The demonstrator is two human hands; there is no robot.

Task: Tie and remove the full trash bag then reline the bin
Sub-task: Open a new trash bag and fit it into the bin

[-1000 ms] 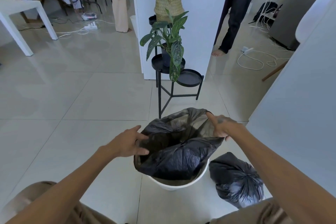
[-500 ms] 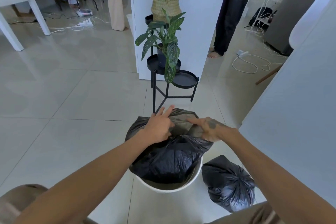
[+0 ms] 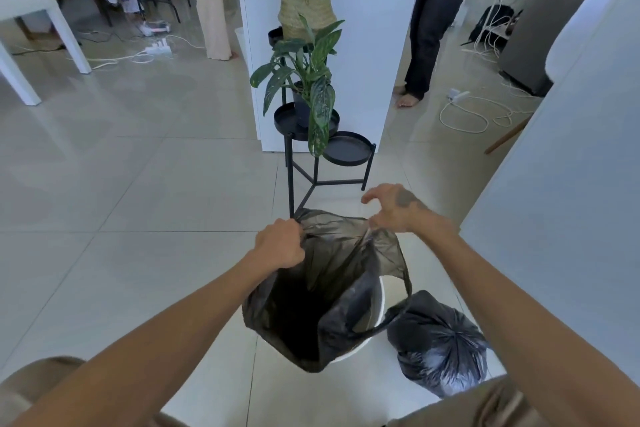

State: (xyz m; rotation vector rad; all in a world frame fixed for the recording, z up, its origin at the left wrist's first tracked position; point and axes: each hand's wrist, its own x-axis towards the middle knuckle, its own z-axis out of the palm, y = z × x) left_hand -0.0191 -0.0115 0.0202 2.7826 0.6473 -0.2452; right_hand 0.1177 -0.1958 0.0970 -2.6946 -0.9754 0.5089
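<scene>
Over a white bin (image 3: 379,305) on the tiled floor (image 3: 138,218), a person held a fresh black liner (image 3: 329,288) open. Their left hand (image 3: 280,243) was fisted on the liner's far rim, while the right hand (image 3: 394,208) pinched the rim opposite, its other fingers spread. Just beside the bin's right side sat the tied full bag (image 3: 440,343).

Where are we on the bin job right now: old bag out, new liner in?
Done: the full bag sits tied on the floor right of the bin. In hand: the left hand and right hand grip the top edge of a fresh liner, held open over the bin. Left: seating it inside and folding its edge over the rim, part of which shows bare white.
</scene>
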